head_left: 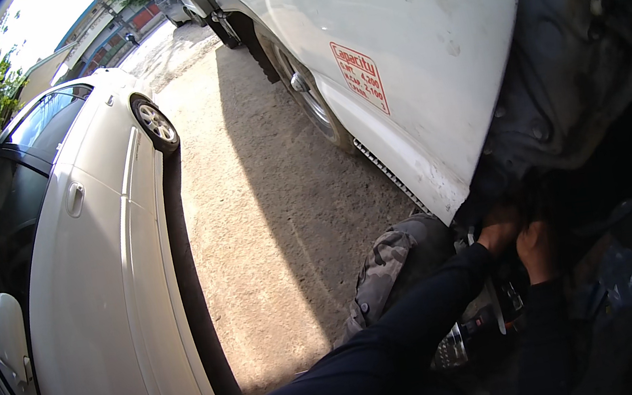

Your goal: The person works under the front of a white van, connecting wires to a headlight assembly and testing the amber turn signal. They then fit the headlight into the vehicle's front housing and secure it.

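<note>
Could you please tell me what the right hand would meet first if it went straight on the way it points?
Probably the dark vehicle part above the right hand in the picture, though it is too dark there to judge depth.

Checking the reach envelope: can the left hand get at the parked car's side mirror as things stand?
Probably not: the left hand is by the lower corner of the white panel, and a strip of pavement separates it from the parked car and its side mirror. Distance looks like the obstacle.
</note>
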Motion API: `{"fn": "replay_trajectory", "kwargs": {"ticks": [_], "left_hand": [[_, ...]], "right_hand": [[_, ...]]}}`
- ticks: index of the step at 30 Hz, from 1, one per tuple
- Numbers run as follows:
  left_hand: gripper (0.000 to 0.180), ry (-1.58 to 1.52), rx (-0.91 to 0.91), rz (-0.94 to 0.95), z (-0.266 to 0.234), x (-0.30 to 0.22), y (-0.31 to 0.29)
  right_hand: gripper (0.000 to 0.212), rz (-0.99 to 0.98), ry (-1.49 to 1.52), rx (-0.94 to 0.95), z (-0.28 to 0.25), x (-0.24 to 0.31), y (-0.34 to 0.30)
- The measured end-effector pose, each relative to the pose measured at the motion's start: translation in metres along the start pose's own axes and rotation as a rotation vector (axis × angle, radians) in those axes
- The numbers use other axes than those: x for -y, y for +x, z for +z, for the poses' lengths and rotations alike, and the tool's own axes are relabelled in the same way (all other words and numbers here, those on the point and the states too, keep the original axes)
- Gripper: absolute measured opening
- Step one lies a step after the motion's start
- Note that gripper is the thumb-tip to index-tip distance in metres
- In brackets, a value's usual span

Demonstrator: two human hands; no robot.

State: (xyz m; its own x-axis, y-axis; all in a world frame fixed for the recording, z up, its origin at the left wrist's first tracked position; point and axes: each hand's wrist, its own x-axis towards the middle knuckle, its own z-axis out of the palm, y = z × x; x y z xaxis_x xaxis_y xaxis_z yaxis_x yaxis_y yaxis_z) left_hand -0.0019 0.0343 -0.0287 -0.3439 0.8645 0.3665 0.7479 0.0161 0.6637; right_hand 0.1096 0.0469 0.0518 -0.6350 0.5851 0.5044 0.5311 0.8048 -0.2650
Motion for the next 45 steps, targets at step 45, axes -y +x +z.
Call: {"fn": "replay_trajectory", "kwargs": {"ticks": [45], "left_hand": [[0.066,0.874,0.104,0.076,0.006,0.061,0.007]], "right_hand": [[0.041,0.688,0.036,0.506,-0.154,-0.114,-0.113]]}}
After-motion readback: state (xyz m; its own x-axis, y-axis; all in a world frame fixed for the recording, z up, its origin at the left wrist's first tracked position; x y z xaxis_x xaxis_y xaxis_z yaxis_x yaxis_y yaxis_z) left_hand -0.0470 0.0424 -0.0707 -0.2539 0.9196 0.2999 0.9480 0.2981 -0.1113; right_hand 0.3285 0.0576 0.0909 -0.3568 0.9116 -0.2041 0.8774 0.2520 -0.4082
